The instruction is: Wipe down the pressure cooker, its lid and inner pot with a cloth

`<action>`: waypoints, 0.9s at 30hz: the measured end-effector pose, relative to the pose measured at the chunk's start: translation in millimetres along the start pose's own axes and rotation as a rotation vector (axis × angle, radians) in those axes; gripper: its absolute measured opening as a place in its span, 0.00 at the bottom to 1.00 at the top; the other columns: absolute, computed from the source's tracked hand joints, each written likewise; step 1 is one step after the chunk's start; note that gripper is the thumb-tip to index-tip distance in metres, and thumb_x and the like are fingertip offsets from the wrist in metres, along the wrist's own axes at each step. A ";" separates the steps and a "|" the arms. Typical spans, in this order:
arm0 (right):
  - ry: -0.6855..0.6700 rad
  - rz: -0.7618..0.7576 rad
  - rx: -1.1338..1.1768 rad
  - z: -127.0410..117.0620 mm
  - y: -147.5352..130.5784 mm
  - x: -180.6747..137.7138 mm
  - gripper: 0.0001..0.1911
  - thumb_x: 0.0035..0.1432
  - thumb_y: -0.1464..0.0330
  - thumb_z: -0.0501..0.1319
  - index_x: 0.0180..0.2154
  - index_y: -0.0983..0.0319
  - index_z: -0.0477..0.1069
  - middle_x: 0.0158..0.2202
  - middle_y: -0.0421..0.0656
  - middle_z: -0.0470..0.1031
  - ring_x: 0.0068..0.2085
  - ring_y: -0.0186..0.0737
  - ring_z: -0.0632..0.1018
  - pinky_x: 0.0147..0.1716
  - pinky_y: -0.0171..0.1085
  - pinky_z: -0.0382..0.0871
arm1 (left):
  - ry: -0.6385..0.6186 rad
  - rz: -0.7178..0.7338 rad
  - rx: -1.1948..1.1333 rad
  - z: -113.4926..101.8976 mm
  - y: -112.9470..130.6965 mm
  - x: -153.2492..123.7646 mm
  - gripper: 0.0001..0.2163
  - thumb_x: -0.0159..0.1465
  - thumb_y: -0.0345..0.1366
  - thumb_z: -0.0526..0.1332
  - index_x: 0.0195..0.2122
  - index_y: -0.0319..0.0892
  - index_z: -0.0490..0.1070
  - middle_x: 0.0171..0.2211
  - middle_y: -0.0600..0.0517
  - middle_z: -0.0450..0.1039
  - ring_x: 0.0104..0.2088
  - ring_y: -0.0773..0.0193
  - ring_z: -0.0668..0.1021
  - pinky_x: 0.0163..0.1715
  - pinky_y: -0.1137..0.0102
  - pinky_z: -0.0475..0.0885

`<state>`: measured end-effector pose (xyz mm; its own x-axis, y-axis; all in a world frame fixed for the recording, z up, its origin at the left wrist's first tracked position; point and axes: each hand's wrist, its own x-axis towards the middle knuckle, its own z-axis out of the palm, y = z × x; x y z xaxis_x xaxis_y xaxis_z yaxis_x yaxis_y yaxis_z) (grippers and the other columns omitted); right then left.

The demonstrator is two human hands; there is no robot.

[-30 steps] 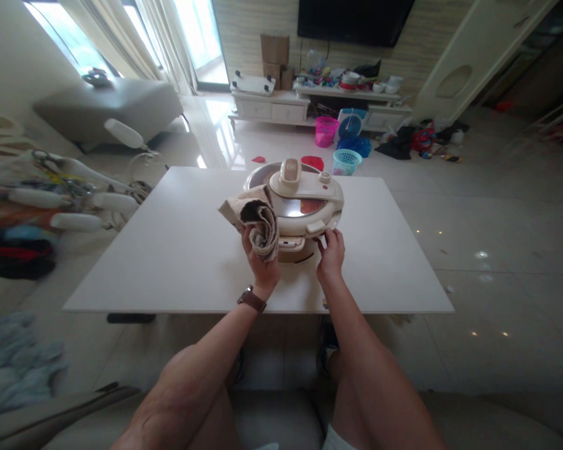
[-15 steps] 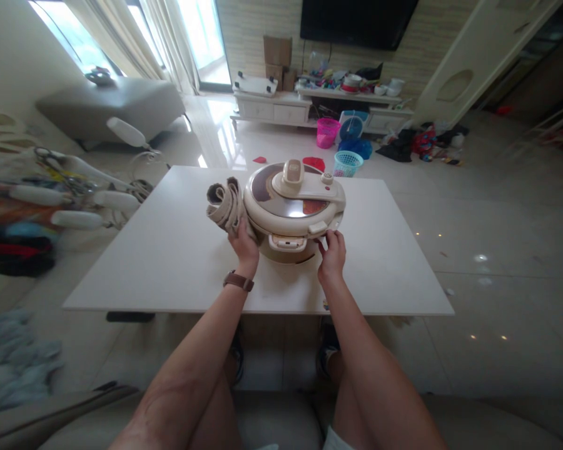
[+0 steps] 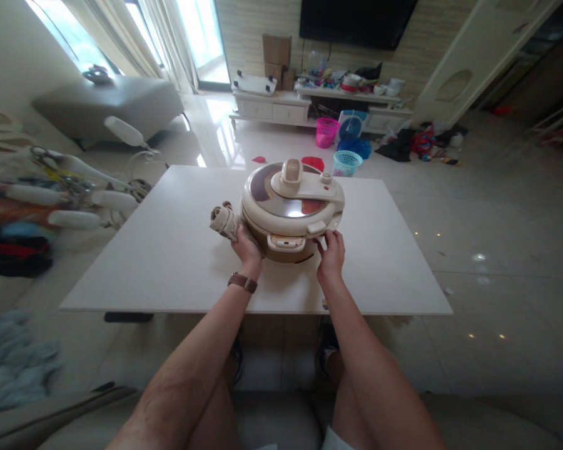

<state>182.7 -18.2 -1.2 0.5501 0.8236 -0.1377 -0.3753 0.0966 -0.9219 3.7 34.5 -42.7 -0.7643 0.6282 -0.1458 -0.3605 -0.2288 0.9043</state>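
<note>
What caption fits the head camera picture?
Left hand presses a cloth against a cooker; right hand steadies it.

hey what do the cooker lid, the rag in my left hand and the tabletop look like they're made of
Cooker lid: glossy cream shell, probably plastic, around a mirror-like panel that reflects light, likely metal.
Rag: soft beige woven cloth, bunched in folds in the left hand.
Tabletop: smooth matte white slab; laminate, stone or painted board cannot be told apart.

Bare forearms, a brown-strapped watch (image 3: 243, 282) on the left wrist, light shorts
</note>
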 end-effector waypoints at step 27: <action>0.011 0.031 0.007 -1.2 2.1 -1.7 0.16 0.53 0.55 0.67 0.39 0.57 0.73 0.43 0.38 0.78 0.47 0.38 0.78 0.45 0.37 0.75 | -0.369 0.451 0.152 -4.3 39.5 -2.3 0.18 0.63 0.41 0.71 0.52 0.41 0.82 0.58 0.41 0.81 0.66 0.50 0.76 0.72 0.55 0.64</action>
<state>181.9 -20.1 -3.3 0.5462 0.8202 -0.1701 -0.3973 0.0749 -0.9146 -11.0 20.8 -8.3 -0.5784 0.7167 0.3895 0.0575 -0.4405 0.8959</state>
